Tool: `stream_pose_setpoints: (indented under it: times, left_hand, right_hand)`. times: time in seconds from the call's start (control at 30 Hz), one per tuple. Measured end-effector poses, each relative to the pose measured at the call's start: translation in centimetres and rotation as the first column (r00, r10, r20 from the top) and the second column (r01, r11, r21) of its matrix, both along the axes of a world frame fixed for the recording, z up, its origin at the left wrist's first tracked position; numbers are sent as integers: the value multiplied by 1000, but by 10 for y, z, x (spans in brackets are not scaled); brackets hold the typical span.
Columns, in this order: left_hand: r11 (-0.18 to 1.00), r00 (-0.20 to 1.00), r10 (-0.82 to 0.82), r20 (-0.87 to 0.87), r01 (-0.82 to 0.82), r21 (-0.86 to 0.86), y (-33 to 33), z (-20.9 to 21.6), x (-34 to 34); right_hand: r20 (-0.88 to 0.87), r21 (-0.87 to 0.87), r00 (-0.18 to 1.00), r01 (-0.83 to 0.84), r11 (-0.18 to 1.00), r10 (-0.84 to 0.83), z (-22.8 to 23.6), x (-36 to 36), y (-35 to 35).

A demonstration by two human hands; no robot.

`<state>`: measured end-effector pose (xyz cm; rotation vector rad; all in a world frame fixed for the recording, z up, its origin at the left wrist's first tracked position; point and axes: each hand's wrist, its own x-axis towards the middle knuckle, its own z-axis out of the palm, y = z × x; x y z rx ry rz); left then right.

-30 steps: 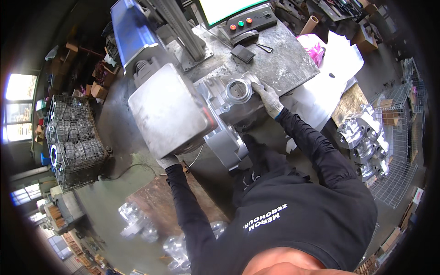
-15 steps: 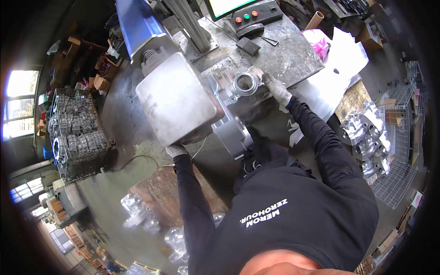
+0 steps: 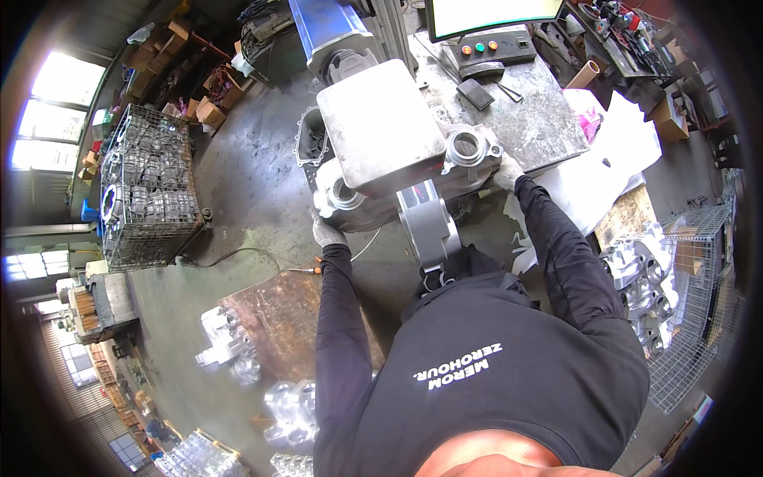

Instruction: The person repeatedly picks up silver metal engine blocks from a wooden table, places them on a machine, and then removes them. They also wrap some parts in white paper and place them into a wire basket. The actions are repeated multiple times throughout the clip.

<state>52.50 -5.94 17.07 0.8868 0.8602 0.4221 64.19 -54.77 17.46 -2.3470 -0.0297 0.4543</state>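
Observation:
A large silver-grey metal casting (image 3: 338, 191) with round ringed openings lies under the square pale head (image 3: 381, 127) of a machine, which hides its middle. My left hand (image 3: 327, 232), in a pale glove, grips the casting's left end from the near side. At the other end, beside a ringed opening, my right hand (image 3: 507, 172) in a matching glove is closed on the rim; its fingertips are partly hidden. Between my hands and my body, a rounded grey machine housing (image 3: 429, 226) juts out below the head.
A metal worktable (image 3: 540, 127) carries a button box (image 3: 497, 52) and a small black case (image 3: 475, 94). White sheeting (image 3: 616, 151) drapes at right. Wire cages (image 3: 151, 191) of castings stand left; more castings (image 3: 640, 278) lie at right and on a brown board (image 3: 278, 318).
My view has shifted, so the scene sits further right. The casting's left end and my left hand now show beside the machine head, which hid them before. Both hands stay on the casting.

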Motion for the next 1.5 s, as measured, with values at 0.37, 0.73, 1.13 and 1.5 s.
stream_pose_setpoints:
  times: [0.37, 0.73, 1.13, 1.5]
  left_hand:
    - [998, 1000, -18, -18, 19, 68, 8, -9, 13]
    - [999, 999, -3, -32, 5, 40, 3, 1, 12]
    - [999, 998, 45, -46, -44, 10, 7, 3, 10]
    - [986, 998, -69, -9, 70, 154, 16, -4, -3]
  right_hand:
    - [103, -88, 993, 64, 994, -55, -51, 15, -5]
    - [27, -205, 999, 27, 978, -21, -18, 9, 6]
    - [-58, -175, 998, 5, 985, -16, -2, 6, 8]
    - [-166, -193, 985, -80, 978, 48, 8, 7, -4]
